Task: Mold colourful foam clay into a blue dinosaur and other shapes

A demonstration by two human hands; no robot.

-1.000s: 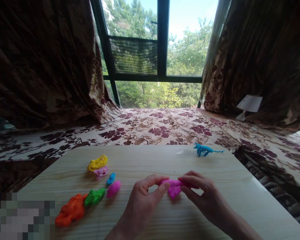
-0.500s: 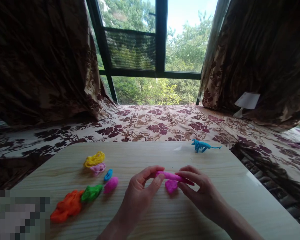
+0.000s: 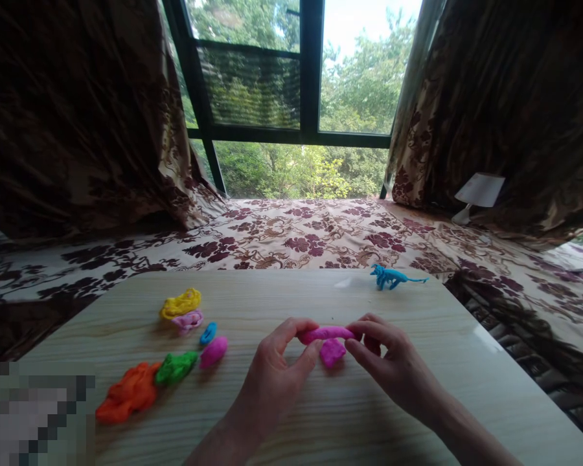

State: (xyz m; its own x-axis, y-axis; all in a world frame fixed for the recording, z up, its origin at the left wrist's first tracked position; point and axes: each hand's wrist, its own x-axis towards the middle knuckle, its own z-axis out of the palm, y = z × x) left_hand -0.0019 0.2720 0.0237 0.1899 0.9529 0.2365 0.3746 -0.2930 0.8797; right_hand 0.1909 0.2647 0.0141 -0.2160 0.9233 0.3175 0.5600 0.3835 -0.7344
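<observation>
A pink roll of modelling clay (image 3: pixel 329 332) is stretched between my two hands, slightly arched. The thumb and fingers of my left hand (image 3: pixel 284 362) pinch its left end. Its right end is gripped by the fingertips of my right hand (image 3: pixel 388 353). Just below the roll, a small lumpy piece of pink clay (image 3: pixel 332 353) lies on the table. To the left of my left hand are a smooth pink clay lump (image 3: pixel 214 352) and a small blue clay ring (image 3: pixel 208 333).
On the pale wooden table (image 3: pixel 282 291), yellow clay (image 3: pixel 181 303), light pink clay (image 3: pixel 188 321), green clay (image 3: pixel 176 369) and orange clay (image 3: pixel 129 392) lie at left. A blue clay animal figure (image 3: pixel 391 277) stands at the far right edge. Beyond sits a white lamp (image 3: pixel 480 189).
The pink roll has gone from slanting down at its right end to nearly level and slightly bowed. My right fingers have shifted toward its end. The whole view has tipped slightly.
</observation>
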